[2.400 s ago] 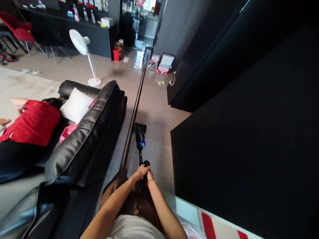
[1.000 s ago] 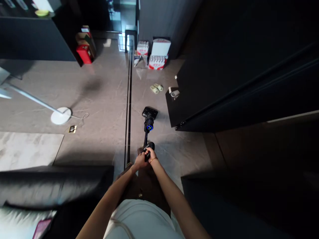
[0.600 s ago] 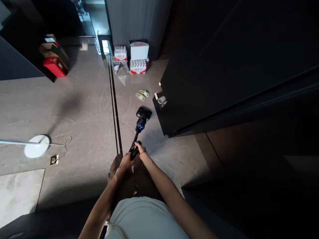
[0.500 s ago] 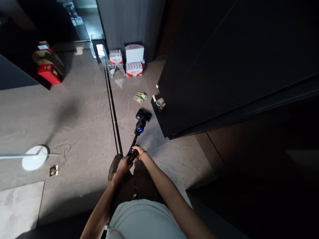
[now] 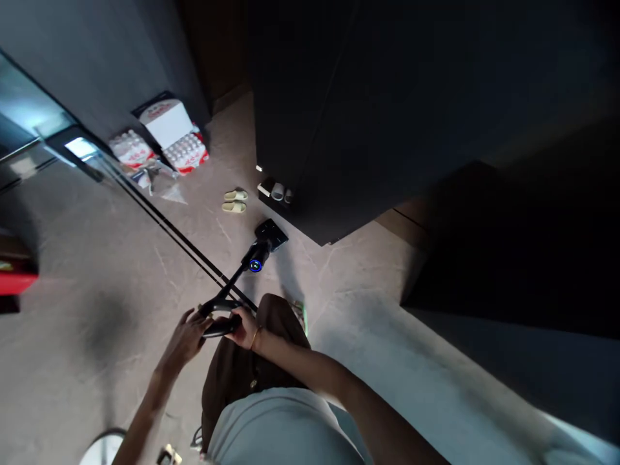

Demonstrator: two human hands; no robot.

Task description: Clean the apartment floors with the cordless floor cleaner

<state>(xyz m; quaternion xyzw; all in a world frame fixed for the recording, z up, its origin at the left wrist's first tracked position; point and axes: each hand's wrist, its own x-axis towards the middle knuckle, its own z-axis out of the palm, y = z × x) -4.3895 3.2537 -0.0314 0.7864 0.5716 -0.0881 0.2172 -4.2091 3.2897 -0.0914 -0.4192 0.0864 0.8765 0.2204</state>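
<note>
Floor cleaning in progress: the right hand (image 5: 243,328) and left hand (image 5: 186,334) are both gripping the handle of one slim black stick vacuum with a blue ring light (image 5: 255,253), its head lying on the grey stone floor (image 5: 121,271) just beside the corner of a black cabinet (image 5: 349,116). The next stroke is probably calling for steering past two pale green slippers (image 5: 235,201) and two bottle packs (image 5: 159,139).

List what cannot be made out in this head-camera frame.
- Vacuum handle: covered by the left hand and right hand.
- Vacuum's blue-ringed display: too small to read.
- Box print: too small.
- Red thing: cut by the left edge.
- Dark cabinet: lost in shadow.
</note>
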